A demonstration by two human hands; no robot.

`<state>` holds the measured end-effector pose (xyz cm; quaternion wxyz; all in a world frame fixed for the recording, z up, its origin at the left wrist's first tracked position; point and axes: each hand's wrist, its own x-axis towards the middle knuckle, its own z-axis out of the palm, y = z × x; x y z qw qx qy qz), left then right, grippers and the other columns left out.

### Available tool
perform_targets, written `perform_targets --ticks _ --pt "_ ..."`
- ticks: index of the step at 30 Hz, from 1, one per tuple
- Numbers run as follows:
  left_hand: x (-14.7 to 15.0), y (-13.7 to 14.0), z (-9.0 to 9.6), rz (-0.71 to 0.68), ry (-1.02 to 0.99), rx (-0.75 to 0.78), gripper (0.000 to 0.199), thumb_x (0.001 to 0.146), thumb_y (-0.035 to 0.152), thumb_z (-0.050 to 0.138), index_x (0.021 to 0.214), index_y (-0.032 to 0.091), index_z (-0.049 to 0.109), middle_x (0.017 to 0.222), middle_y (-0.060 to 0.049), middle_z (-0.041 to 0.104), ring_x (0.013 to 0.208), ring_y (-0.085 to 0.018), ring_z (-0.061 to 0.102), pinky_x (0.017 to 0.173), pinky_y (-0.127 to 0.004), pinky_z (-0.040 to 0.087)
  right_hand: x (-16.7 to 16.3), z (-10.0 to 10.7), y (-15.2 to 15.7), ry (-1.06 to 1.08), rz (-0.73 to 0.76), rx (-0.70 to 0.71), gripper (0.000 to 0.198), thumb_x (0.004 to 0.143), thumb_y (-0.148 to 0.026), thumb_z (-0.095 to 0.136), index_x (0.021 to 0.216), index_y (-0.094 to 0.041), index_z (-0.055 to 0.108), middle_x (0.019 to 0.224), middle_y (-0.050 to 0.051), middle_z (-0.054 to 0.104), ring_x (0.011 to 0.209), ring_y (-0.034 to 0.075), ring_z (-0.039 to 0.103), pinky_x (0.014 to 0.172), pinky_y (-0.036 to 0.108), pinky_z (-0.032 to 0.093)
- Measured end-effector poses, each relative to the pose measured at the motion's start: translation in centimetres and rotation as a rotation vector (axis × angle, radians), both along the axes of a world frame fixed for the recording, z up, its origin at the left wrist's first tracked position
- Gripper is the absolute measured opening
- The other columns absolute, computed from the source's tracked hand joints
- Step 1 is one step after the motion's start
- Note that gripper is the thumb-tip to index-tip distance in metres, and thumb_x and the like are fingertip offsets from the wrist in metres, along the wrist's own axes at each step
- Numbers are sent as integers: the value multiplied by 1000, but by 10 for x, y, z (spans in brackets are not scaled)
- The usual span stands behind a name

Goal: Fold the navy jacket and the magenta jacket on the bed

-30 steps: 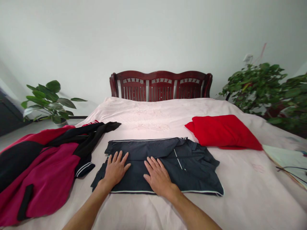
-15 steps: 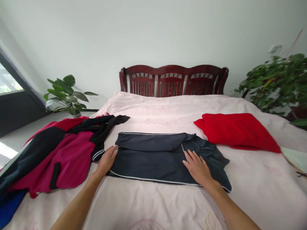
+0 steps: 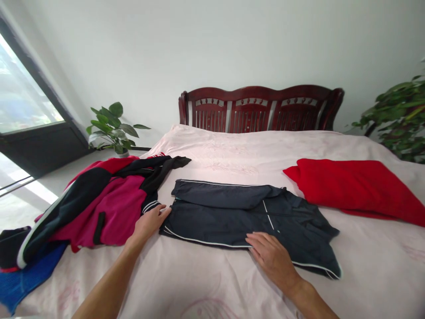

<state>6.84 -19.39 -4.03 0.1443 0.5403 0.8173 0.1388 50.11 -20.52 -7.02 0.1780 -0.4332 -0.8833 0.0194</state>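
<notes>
A dark navy garment with white piping (image 3: 212, 221) lies folded flat on the bed, its long side running left to right. At its left end is my left hand (image 3: 151, 223), open, with its fingertips at the edge of the cloth. My right hand (image 3: 272, 257) rests open on the lower piped edge, right of the middle, fingers stretched out and slightly bent. Any part of the edge under the fingers is hidden. Close beside my left hand is a heap of clothes (image 3: 122, 204) in magenta, black and red, with a white-striped cuff.
The pink bedspread (image 3: 199, 274) covers the bed, with a dark red wooden headboard (image 3: 252, 110) behind. A folded red cloth (image 3: 352, 188) lies at the right. A blue fabric piece (image 3: 36, 274) pokes out at far left. Leafy plants (image 3: 113, 128) flank the bed.
The view has turned a little left. My right hand has slid from the middle of the navy garment down to its lower edge. My left hand stays at the left end.
</notes>
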Motion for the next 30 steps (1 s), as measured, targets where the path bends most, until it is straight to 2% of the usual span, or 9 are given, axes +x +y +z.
perform_targets --ticks 3,6,11,16,20,22,25,27,30 --pt "-2 4 -6 12 -9 -19 68 81 64 52 135 23 57 111 -13 73 103 -33 67 81 -36 46 -4 9 7 22 -102 -57 31 98 -29 41 104 -24 71 104 6 74 97 21 66 85 33 47" --pt "-3 9 -9 18 -72 18 64 76 53 62 132 21 59 98 -10 74 91 -29 69 74 -32 45 -8 25 14 -16 -227 -161 34 100 -34 36 97 -26 69 92 3 73 87 19 66 73 29 43" --pt "-3 20 -6 9 -167 97 52 78 41 59 125 18 62 75 -1 68 68 -19 65 61 -26 42 -12 46 29 -116 -332 -331 34 100 -39 34 90 -28 65 84 0 73 80 19 67 61 26 31" --pt "-1 18 -5 -2 -242 148 51 80 45 55 122 17 63 67 1 63 63 -17 61 58 -26 41 -11 44 38 -55 -399 -393 36 99 -44 32 91 -29 65 88 0 74 81 21 68 61 26 31" --pt "3 9 -14 -33 -281 138 60 72 50 64 120 15 63 68 2 62 63 -17 60 57 -26 40 -9 37 37 4 -396 -393 37 99 -45 32 93 -29 65 87 0 73 81 20 68 61 26 33" --pt "5 5 -20 -61 -282 136 60 67 47 68 118 17 63 64 5 57 59 -16 56 54 -25 36 -8 34 36 48 -372 -402 36 99 -44 34 97 -29 66 90 -1 74 83 20 68 63 26 36" --pt "7 3 -28 -61 -269 143 52 66 36 66 114 18 63 59 8 49 52 -13 49 49 -24 30 -2 28 34 133 -260 -386 26 96 -37 44 102 -29 67 100 -1 73 93 19 67 74 27 43" --pt "7 3 -31 -39 -286 164 49 68 31 62 116 19 60 62 8 50 51 -12 49 49 -23 30 5 23 31 154 -160 -319 23 91 -27 50 106 -28 68 105 0 71 100 19 64 83 29 46" --pt "6 5 -34 3 -338 212 48 68 29 62 115 21 59 67 7 54 54 -12 51 50 -22 33 20 15 24 112 -67 -173 33 86 -15 55 114 -27 66 111 4 69 105 21 61 91 34 46"
